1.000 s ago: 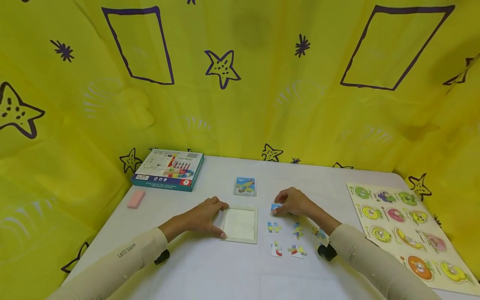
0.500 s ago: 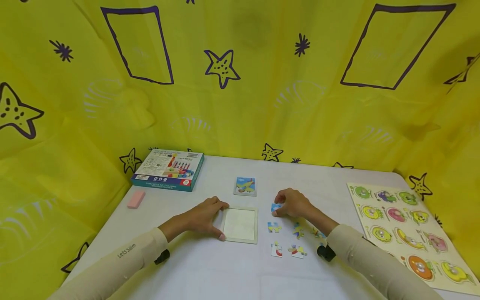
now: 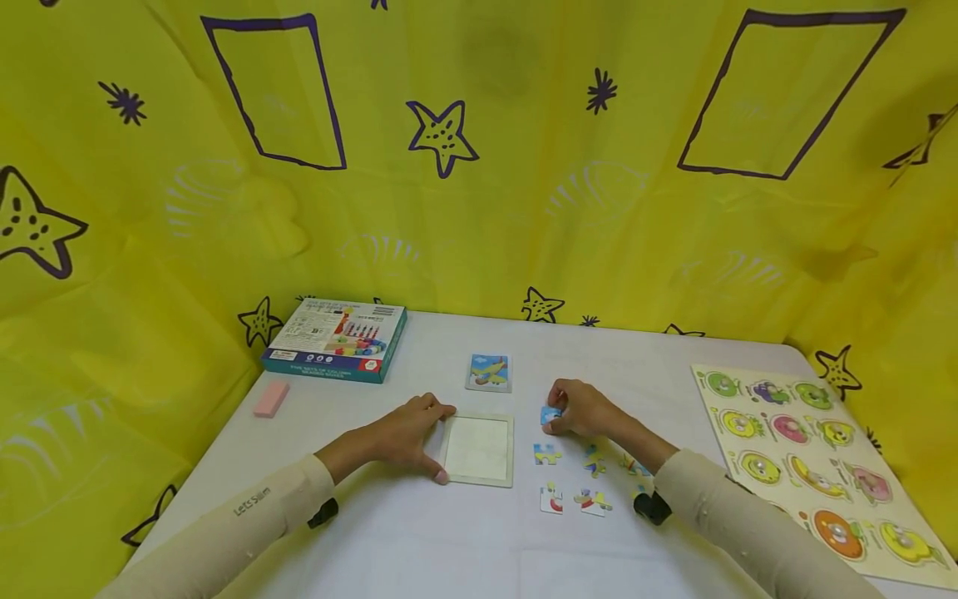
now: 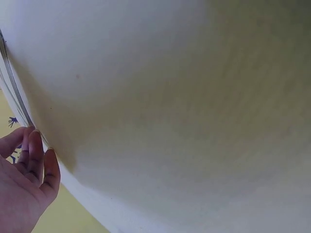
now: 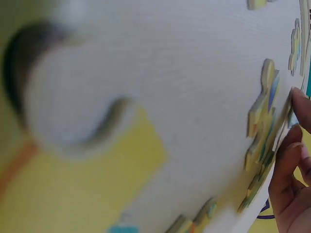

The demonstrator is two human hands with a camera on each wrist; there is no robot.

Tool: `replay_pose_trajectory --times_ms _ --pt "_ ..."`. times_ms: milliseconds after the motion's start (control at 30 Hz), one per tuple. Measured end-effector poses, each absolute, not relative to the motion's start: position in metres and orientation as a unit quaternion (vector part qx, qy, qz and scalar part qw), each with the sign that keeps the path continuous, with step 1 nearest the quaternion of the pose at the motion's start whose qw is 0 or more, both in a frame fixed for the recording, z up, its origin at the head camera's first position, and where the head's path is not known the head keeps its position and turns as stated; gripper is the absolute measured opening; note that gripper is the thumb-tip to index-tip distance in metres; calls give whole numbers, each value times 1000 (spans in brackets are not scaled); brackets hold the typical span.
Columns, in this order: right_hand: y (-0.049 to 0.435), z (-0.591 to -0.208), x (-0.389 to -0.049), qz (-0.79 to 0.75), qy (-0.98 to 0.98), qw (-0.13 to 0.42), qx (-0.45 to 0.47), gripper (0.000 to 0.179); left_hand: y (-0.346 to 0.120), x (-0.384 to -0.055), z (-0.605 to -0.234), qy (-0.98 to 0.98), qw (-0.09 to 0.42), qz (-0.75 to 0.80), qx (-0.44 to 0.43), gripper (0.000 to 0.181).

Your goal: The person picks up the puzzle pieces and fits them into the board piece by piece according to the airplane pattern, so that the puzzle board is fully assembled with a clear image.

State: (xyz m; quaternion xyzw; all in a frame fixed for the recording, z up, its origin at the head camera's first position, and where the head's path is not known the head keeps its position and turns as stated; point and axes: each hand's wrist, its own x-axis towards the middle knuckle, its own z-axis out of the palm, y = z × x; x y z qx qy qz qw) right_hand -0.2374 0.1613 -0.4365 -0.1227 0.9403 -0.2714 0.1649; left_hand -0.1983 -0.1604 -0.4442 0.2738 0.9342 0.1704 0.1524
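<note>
A square pale puzzle frame [image 3: 512,449] with a white inside lies on the table. My left hand [image 3: 404,437] grips it by the left side, thumb at the near corner and fingers at the far one. In the left wrist view the curled fingers of that hand [image 4: 31,179] meet the frame's thin edge. To the right of the frame, my right hand [image 3: 587,408] pinches a blue puzzle piece [image 3: 549,414] low at the table. Several airplane puzzle pieces [image 3: 594,501] lie spread just nearer. The right wrist view shows pieces [image 5: 262,111] beside the right hand [image 5: 294,179].
Beyond the frame lies a small airplane picture [image 3: 489,371]. A boxed toy set [image 3: 337,339] and a pink block [image 3: 272,398] are at the left. A fruit puzzle board [image 3: 812,462] covers the right side. A yellow curtain [image 3: 509,225] hangs behind the white table [image 3: 419,541].
</note>
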Motion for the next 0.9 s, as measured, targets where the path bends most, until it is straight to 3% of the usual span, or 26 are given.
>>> replay_pose_trajectory --times_ms 500,700,900 --pt "163 -436 -235 -349 906 180 -155 14 -164 -195 -447 939 136 153 276 104" --pt "160 -432 -232 -383 887 191 -174 7 -166 -195 -450 940 165 134 268 105" --pt "156 -430 -229 -406 866 208 -204 20 -168 -195 -450 936 195 139 259 105"
